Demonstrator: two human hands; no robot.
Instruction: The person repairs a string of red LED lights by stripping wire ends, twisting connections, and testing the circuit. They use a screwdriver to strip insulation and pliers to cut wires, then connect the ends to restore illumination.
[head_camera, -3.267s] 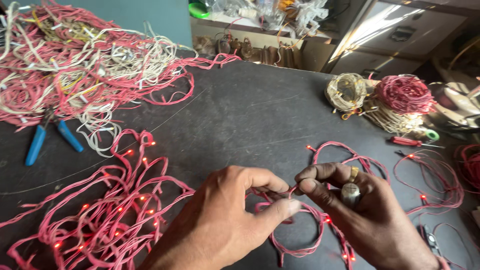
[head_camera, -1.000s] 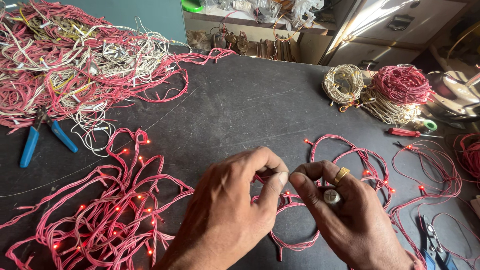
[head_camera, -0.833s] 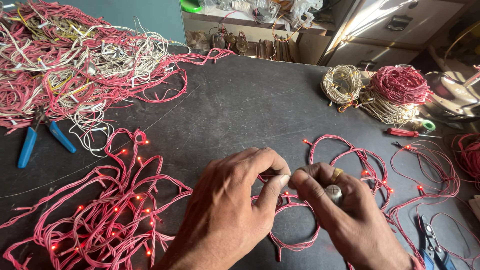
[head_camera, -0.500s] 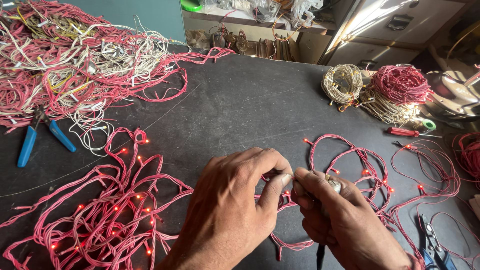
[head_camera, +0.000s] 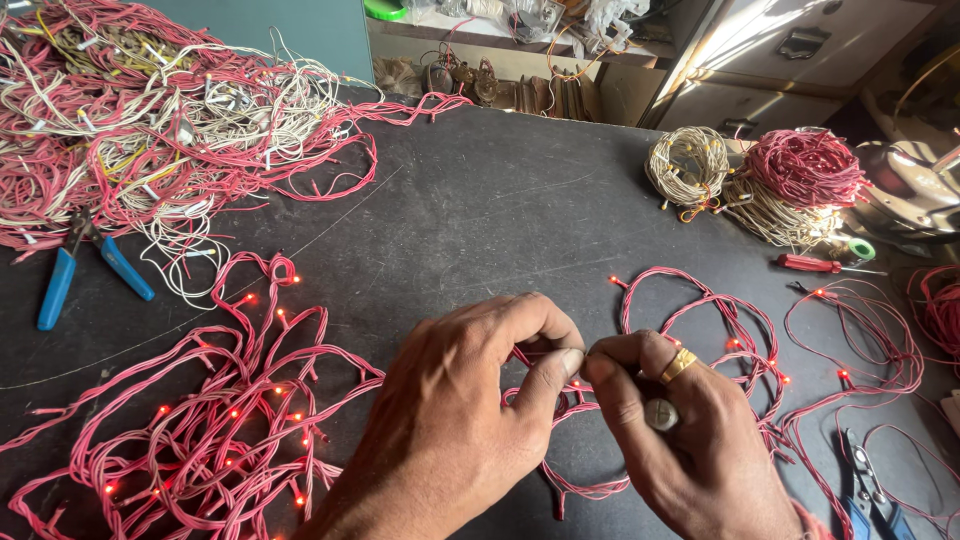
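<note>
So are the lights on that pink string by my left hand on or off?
On. The pink string beside the left hand shows many small red glowing points along its loops on the dark table.

Worktop: I'm at a dark, matte table (head_camera: 480, 200), its top scuffed and marked with pale scratches.
Wall: past the table's far left edge I see a plain teal surface (head_camera: 300, 30).
Back shelf: straight ahead of me a low ledge (head_camera: 470, 40) runs along the back, crowded with small dark odds and ends I can't make out.
Cabinet: at upper right stands a grey metal cabinet (head_camera: 800, 60) with a recessed handle.
Light: bright daylight falls in a slanting band across that cabinet; my table lies in softer, even light.
</note>
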